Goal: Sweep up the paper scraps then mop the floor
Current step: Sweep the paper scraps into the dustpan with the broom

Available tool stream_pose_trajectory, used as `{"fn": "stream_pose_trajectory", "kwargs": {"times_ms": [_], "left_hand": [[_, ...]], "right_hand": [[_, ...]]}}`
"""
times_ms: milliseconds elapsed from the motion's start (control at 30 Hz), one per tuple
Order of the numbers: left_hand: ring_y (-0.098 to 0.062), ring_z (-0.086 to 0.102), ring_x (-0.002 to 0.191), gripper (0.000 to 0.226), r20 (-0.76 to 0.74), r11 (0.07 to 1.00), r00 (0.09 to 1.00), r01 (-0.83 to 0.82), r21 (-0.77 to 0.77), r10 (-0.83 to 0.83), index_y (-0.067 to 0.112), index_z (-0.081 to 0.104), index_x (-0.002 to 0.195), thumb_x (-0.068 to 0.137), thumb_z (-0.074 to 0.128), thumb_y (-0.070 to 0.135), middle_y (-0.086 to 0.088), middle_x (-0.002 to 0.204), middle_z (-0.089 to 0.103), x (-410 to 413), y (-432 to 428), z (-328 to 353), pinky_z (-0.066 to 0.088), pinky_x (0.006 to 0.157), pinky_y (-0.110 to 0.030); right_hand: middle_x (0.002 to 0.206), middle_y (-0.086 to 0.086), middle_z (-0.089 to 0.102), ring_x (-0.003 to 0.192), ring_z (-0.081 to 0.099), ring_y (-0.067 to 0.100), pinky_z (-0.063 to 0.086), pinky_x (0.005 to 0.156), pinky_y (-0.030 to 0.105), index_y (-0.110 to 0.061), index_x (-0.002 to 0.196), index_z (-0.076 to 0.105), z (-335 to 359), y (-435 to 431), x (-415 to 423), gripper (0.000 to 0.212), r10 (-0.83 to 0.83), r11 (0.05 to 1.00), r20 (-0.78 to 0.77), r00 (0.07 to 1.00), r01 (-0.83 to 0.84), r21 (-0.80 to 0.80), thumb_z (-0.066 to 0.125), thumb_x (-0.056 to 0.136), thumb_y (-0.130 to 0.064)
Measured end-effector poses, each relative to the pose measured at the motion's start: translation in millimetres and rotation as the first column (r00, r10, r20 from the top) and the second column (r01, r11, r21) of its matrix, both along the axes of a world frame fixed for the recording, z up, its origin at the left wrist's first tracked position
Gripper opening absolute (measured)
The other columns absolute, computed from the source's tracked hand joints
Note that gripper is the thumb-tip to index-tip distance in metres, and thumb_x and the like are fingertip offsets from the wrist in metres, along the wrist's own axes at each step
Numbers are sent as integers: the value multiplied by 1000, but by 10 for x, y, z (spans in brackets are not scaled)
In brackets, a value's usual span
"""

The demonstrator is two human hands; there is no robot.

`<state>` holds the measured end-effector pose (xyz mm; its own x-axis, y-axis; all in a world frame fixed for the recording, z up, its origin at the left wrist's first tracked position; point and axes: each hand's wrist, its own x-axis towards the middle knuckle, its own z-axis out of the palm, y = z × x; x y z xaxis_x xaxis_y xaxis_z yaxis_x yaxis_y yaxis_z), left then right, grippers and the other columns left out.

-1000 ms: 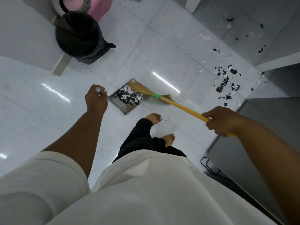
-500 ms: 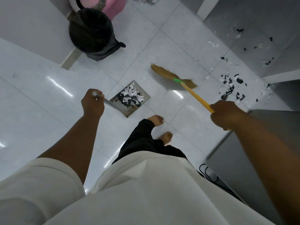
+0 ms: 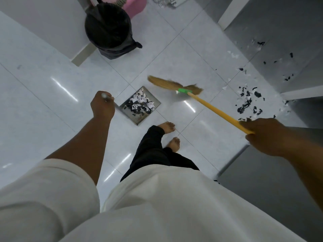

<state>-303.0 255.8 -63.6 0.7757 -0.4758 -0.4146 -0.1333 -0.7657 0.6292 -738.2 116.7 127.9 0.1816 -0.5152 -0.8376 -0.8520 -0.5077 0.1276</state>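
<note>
- Our left hand [image 3: 102, 106] is clenched round the dustpan's handle. The dustpan [image 3: 156, 102] sits low just beside our bare feet [image 3: 167, 127], heaped with torn paper.
- Our right hand [image 3: 262, 135] grips the yellow broom [image 3: 209, 106]. Its bristle head is blurred, up and to the right of the pan and not touching it.
- The leftover paper scraps [image 3: 246, 102] lie well apart on the floor [image 3: 52, 102] to our right, with strays trailing into the shadowed corner.
- First risk: the pan is full and not yet emptied into the black-bagged bin [image 3: 108, 30]. Tilt or jolt it while we reach right and the load slides back out.
- Second risk: a fast stroke flicks these light scraps outward instead of gathering them, maybe under the grey furniture edge.
- Third risk: our toes are close to the pan, so one careless step knocks it.
- Against a second ago: then the bristles were at the pan's mouth, pushing paper in. Now the broom has swung clear, heading towards the leftover pile, while both grips look unchanged.
</note>
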Motion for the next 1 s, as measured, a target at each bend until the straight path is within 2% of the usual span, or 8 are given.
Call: {"fn": "stream_pose_trajectory", "kwargs": {"times_ms": [67, 167, 367, 533, 633, 700, 867, 1000], "left_hand": [[-12, 61, 85, 8, 3, 1000, 1000, -10, 5, 10, 18, 64, 96, 91, 61, 14, 7, 92, 66, 12, 125, -11, 51, 80, -24], [-11, 62, 88, 8, 8, 1000, 1000, -11, -20, 11, 18, 65, 96, 90, 62, 15, 8, 94, 67, 64, 321, -26, 54, 83, -26], [-11, 63, 90, 11, -8, 1000, 1000, 8, 10, -8, 20, 68, 97, 89, 61, 19, 11, 96, 67, 299, 599, 17, 57, 90, -42], [-11, 65, 91, 10, -34, 999, 999, -2, 41, 3, 26, 66, 95, 90, 62, 18, 15, 92, 66, 548, 821, -18, 57, 86, -34], [-5, 64, 86, 13, -35, 999, 999, 30, -11, -31, 23, 64, 95, 91, 60, 12, 14, 91, 66, 642, 897, -12, 55, 88, -30], [-12, 68, 92, 14, -33, 996, 997, 75, -45, -76, 19, 64, 95, 91, 59, 7, 5, 96, 69, 657, 925, -5, 54, 90, -32], [-20, 69, 99, 10, -64, 995, 994, 86, -44, -88, 14, 64, 98, 92, 59, 8, -2, 102, 70, 779, 1018, 7, 55, 90, -36], [-21, 68, 99, 10, -48, 994, 996, 77, -80, -81, 12, 65, 96, 91, 60, 5, 0, 99, 69, 952, 1175, 48, 55, 91, -35]], "right_hand": [[105, 0, 55, 80, 57, 16, 44, 64, 19, -23, 144, 42, -14, -4, -71, 47, -71, 997, 2, 997, 71, -15, 42, 97, -23], [84, -2, 54, 58, 60, 18, 43, 38, 19, -19, 135, 54, -196, 48, -88, 44, -352, 935, 77, 933, 355, -23, 48, 92, -15], [82, 20, 69, 63, 69, 39, 53, 48, 34, -2, 110, 62, -551, 499, 157, 30, -703, 709, 119, 701, 704, 42, 49, 84, -1], [75, 15, 65, 46, 64, 26, 45, 39, 21, 0, 96, 62, -662, 840, 743, 20, -636, 770, 13, 771, 634, 63, 46, 84, -1], [86, 19, 68, 64, 70, 33, 55, 54, 30, 1, 106, 60, -678, 967, 1177, 24, -608, 785, -23, 794, 605, 134, 45, 86, 0], [95, 23, 69, 71, 69, 36, 54, 58, 33, 1, 116, 59, -651, 1032, 1351, 32, -642, 750, -14, 767, 631, 196, 46, 88, 2], [87, 14, 68, 49, 48, 18, 39, 42, 25, -19, 135, 53, -333, 1120, 1234, 47, -836, 541, 92, 541, 783, 307, 54, 92, -2], [65, 4, 63, 41, 43, 14, 36, 41, 24, -21, 130, 57, -137, 1068, 1052, 41, -844, 534, 132, 520, 791, 299, 55, 92, -5]]}}
